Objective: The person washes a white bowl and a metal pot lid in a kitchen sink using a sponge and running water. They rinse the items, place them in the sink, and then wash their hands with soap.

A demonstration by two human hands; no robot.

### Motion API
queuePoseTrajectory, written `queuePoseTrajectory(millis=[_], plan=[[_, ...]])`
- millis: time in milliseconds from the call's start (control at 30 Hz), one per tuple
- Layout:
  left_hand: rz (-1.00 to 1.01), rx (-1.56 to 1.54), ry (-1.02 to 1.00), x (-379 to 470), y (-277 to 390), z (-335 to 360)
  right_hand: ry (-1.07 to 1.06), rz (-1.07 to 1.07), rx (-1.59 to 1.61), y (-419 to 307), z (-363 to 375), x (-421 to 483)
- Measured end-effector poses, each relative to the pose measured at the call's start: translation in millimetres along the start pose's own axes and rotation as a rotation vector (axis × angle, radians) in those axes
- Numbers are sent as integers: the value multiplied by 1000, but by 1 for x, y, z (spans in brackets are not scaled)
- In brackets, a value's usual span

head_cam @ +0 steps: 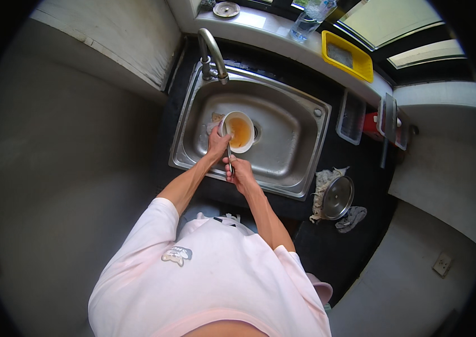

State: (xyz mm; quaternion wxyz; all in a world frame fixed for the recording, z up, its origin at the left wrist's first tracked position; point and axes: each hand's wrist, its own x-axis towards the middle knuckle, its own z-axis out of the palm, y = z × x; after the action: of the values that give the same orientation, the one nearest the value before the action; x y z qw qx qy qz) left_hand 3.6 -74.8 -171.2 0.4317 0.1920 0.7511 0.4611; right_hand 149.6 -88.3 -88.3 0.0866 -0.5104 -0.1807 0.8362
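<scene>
A white bowl (pixel 249 145) with orange-brown liquid (pixel 240 131) in it is over the stainless steel sink (pixel 282 156), beside the drain (pixel 256 132). My left hand (pixel 218 144) grips the bowl's near left rim. In my right hand (pixel 241 172) is the handle of a metal utensil (pixel 229 155), probably a spoon; it runs up to the bowl's near left side, and its far end is hard to make out. A pale crumpled thing (pixel 214 120) lies in the sink left of the bowl, partly hidden by it.
A curved faucet (pixel 214 46) rises at the sink's back left corner. On the right of the black counter lie a metal lid (pixel 339 198), a ragged cloth (pixel 322 189) and a grey cloth (pixel 351 220). Behind them stand a clear plastic container (pixel 351 116) and a cleaver (pixel 389 118). A yellow basket (pixel 362 65) and a plastic bottle (pixel 303 27) line the windowsill.
</scene>
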Motion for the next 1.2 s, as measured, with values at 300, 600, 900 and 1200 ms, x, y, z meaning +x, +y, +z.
queuePoseTrajectory(millis=[300, 600, 900, 1200], plan=[[99, 193, -32, 35, -12, 7, 31, 16, 264, -5, 3, 26], [131, 673, -1, 31, 34, 23, -54, -12, 424, -13, -13, 24], [645, 1149, -142, 23, 77, 46, 89, -130, 164, -2, -48, -24], [832, 1266, -259, 23, 108, 51, 633, -630, 208, 45, -124, -90]])
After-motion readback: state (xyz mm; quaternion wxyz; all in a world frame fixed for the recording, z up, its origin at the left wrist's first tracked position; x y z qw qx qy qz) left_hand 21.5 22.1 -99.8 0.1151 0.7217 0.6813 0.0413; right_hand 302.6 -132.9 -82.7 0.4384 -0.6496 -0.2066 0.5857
